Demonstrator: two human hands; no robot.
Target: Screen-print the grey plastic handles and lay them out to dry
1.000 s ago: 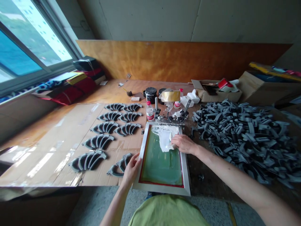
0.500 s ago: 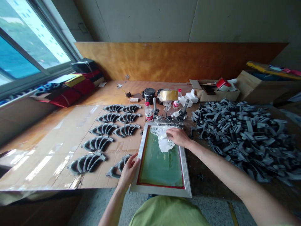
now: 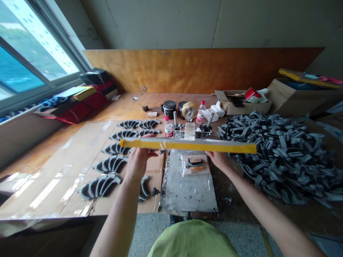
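the left hand (image 3: 138, 161) wraps the underside of a long straight bar (image 3: 187, 145), silver with a yellow taped edge, its fingertips (image 3: 150, 135) curling up behind it. the right hand (image 3: 217, 159) sits under the other end, palm up against the bar; its fingers are hidden, so i cannot tell how firmly it grips. the bar is raised level across the view, above the counter (image 3: 125, 107). the green-meshed screen frame no longer lies on the scuffed metal plate (image 3: 189, 189), and i cannot tell where it is now; a clear plastic bag (image 3: 196, 166) holding a small handled tool lies on the plate instead. beyond it stand two black ink tins (image 3: 169, 109), a roll of tape (image 3: 189, 110) and two plastic bottles (image 3: 200, 112). an open cardboard box (image 3: 242, 106) holds red and white packets. dark grey moulded parts (image 3: 111, 164) lie in rows on a cardboard sheet (image 3: 61, 169) to the left, and a loose heap of grey parts (image 3: 276, 157) spreads to the right.
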